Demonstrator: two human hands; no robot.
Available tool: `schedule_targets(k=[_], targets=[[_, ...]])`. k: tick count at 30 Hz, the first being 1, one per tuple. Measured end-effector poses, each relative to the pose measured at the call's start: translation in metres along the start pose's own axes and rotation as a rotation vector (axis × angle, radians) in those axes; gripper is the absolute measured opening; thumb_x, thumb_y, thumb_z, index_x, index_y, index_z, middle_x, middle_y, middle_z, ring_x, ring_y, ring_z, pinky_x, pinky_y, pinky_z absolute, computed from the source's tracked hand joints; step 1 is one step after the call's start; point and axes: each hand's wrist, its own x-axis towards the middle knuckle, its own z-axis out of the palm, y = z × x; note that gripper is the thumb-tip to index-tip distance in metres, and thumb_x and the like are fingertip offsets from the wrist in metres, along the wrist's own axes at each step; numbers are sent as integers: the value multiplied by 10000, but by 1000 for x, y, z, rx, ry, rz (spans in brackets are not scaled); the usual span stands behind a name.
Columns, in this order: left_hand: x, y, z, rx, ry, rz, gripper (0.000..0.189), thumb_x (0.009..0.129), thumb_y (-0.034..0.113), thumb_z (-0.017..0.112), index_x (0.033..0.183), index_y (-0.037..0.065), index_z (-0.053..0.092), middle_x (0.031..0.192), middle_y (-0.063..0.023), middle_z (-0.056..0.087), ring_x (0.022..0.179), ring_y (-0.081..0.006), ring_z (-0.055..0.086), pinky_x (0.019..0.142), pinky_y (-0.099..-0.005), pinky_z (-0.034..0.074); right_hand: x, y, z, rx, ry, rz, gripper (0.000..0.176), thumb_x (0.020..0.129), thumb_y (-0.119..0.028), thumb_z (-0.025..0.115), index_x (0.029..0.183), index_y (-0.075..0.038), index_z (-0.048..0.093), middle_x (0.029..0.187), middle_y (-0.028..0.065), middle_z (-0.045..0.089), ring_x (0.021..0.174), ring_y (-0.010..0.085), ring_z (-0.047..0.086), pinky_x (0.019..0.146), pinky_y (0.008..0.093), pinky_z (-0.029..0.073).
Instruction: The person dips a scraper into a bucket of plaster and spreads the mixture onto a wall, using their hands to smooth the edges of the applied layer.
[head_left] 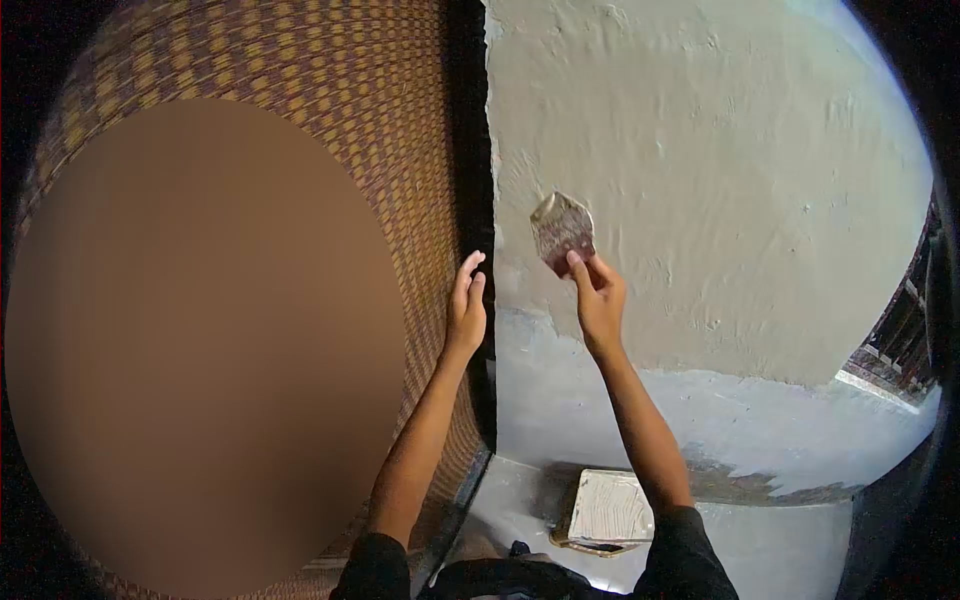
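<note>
My right hand pinches a flat putty scraper between thumb and fingers. The blade is smeared with pale and brownish paste and lies over the wall, whose upper part bears a beige-grey coat with ridges and small lumps. My left hand is held up with its fingers stretched out and nothing in it. It is nearest the dark strip that runs down the wall's left edge, beside a woven mat.
A box-like container with ridged whitish paste on top stands on the pale floor below my right forearm. The wall's lower band is bluish white. A dark opening shows at far right. A large blurred oval covers much of the left side.
</note>
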Motion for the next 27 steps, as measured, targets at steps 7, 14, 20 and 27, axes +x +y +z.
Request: schedule_targets(k=[7, 14, 20, 27], targets=[[51, -9, -12, -95, 15, 68, 431, 1047, 241, 363, 1403, 6, 423, 1422, -124, 471, 1357, -227, 385, 1146, -353, 253, 45, -8, 64, -341, 132, -495, 299, 844, 0, 667, 1142, -13, 674, 1014, 197, 701, 779, 221, 666, 764, 304, 506], [93, -17, -25, -219, -31, 74, 457, 1035, 249, 373, 1402, -20, 416, 1424, -126, 466, 1354, -225, 385, 1148, -343, 229, 71, -6, 101, -853, 204, -936, 396, 807, 56, 663, 1187, -58, 656, 1137, 104, 691, 782, 218, 646, 707, 291, 480], [110, -22, -38, -293, -36, 100, 434, 1031, 201, 373, 1407, -15, 401, 1425, -148, 456, 1344, -249, 393, 1137, -367, 258, 79, 13, 123, -1114, 162, -1079, 482, 818, -17, 625, 1293, -92, 587, 1342, 60, 579, 797, 216, 587, 698, 288, 495], [119, -37, -33, -262, -57, 156, 430, 1034, 220, 364, 1392, -9, 430, 1411, -153, 475, 1328, -252, 418, 1123, -363, 286, 82, 21, 115, -1361, 37, -995, 534, 795, -65, 607, 1325, -112, 564, 1386, 48, 530, 869, 220, 576, 705, 309, 498]])
